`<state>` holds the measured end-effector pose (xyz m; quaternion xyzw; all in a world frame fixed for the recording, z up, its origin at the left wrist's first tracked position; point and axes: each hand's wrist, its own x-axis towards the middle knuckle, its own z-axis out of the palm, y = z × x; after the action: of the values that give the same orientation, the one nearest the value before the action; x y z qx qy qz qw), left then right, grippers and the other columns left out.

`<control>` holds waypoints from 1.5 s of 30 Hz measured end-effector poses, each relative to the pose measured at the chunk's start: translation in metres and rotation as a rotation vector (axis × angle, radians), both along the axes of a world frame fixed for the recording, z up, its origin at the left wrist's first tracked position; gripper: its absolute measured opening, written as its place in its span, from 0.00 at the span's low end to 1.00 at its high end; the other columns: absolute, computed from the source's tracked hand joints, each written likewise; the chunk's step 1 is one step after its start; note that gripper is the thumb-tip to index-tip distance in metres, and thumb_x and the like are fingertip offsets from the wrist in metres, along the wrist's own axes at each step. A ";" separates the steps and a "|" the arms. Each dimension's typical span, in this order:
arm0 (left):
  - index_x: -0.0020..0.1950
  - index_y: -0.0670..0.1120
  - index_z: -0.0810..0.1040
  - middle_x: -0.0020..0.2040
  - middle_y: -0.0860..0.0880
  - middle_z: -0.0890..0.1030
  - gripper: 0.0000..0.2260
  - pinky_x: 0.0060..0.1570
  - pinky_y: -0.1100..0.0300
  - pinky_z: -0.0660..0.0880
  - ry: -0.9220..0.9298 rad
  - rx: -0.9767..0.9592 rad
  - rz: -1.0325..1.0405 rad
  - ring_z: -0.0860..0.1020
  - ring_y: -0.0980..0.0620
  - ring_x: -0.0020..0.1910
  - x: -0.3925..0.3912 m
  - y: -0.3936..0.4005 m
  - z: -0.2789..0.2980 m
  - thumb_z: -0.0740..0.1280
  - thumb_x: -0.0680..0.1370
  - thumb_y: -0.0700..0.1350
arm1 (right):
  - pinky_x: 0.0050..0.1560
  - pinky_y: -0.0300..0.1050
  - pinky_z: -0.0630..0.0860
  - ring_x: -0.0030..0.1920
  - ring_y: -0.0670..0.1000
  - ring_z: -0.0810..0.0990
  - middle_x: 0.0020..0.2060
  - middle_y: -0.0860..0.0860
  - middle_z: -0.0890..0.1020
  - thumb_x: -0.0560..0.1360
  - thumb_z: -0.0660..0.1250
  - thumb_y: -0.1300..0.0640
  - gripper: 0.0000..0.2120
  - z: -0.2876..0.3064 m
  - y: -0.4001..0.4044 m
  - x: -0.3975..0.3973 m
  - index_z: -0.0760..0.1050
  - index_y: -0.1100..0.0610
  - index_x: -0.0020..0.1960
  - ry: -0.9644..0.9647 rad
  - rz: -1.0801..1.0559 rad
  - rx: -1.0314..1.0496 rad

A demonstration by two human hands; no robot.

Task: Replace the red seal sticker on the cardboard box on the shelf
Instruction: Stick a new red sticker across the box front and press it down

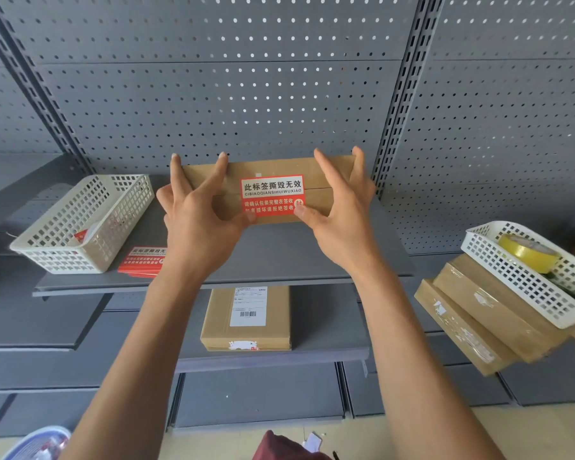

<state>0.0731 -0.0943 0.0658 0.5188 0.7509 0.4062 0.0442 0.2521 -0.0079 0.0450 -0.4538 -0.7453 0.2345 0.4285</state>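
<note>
A flat brown cardboard box [273, 169] rests on the grey shelf [279, 260], tilted up with its top face toward me. A red and white seal sticker [272, 194] lies across the box's centre seam. My left hand [196, 214] holds the box's left end, fingers spread over its top edge and thumb at the sticker's lower left corner. My right hand [339, 210] grips the right end, its thumb pressing the sticker's lower right corner.
A stack of spare red stickers [143, 262] lies on the shelf beside a white basket [87, 224]. At the right, another white basket [528, 280] with a yellow tape roll [528, 254] sits on stacked boxes [478, 320]. A labelled box [246, 320] lies one shelf below.
</note>
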 end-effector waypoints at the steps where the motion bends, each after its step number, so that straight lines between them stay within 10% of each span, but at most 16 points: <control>1: 0.79 0.62 0.63 0.83 0.42 0.44 0.40 0.74 0.45 0.56 0.011 -0.005 -0.010 0.51 0.42 0.76 0.000 0.000 0.000 0.78 0.70 0.54 | 0.78 0.60 0.55 0.79 0.54 0.47 0.82 0.54 0.43 0.73 0.76 0.49 0.38 0.001 -0.001 0.000 0.62 0.43 0.79 0.007 0.001 -0.001; 9: 0.78 0.65 0.61 0.83 0.44 0.45 0.47 0.71 0.44 0.60 0.048 0.035 0.034 0.54 0.43 0.76 0.008 0.005 -0.004 0.78 0.62 0.66 | 0.74 0.61 0.59 0.81 0.59 0.48 0.81 0.59 0.39 0.63 0.74 0.29 0.54 0.004 -0.011 -0.016 0.54 0.45 0.81 -0.070 -0.129 0.038; 22: 0.75 0.63 0.69 0.82 0.47 0.51 0.35 0.69 0.56 0.53 0.025 0.109 0.002 0.56 0.45 0.73 0.003 0.005 -0.009 0.78 0.71 0.50 | 0.76 0.57 0.58 0.80 0.57 0.54 0.82 0.57 0.46 0.69 0.79 0.46 0.44 -0.002 -0.001 0.001 0.62 0.45 0.79 -0.009 -0.068 0.045; 34: 0.75 0.64 0.68 0.83 0.47 0.51 0.31 0.75 0.47 0.57 0.007 0.097 -0.035 0.56 0.47 0.73 -0.004 0.002 -0.011 0.74 0.75 0.48 | 0.78 0.44 0.53 0.81 0.48 0.51 0.83 0.51 0.47 0.78 0.68 0.63 0.31 -0.003 0.002 0.017 0.66 0.47 0.78 0.070 0.043 -0.014; 40: 0.68 0.63 0.75 0.80 0.49 0.58 0.25 0.68 0.50 0.58 -0.070 0.190 0.107 0.58 0.47 0.74 0.022 0.008 -0.007 0.67 0.73 0.69 | 0.74 0.60 0.58 0.80 0.55 0.52 0.82 0.54 0.48 0.74 0.65 0.31 0.39 0.010 -0.014 -0.017 0.60 0.46 0.80 0.065 -0.208 -0.029; 45: 0.65 0.60 0.75 0.76 0.48 0.63 0.25 0.62 0.45 0.64 -0.015 0.184 0.221 0.63 0.42 0.71 0.027 0.019 -0.009 0.68 0.71 0.70 | 0.60 0.59 0.66 0.73 0.62 0.62 0.80 0.59 0.54 0.71 0.62 0.26 0.41 0.005 -0.017 -0.036 0.65 0.46 0.76 -0.060 -0.402 0.070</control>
<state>0.0997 -0.0748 0.0573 0.4316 0.7628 0.4797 -0.0428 0.2165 -0.0249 0.0499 -0.5851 -0.6599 0.1046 0.4596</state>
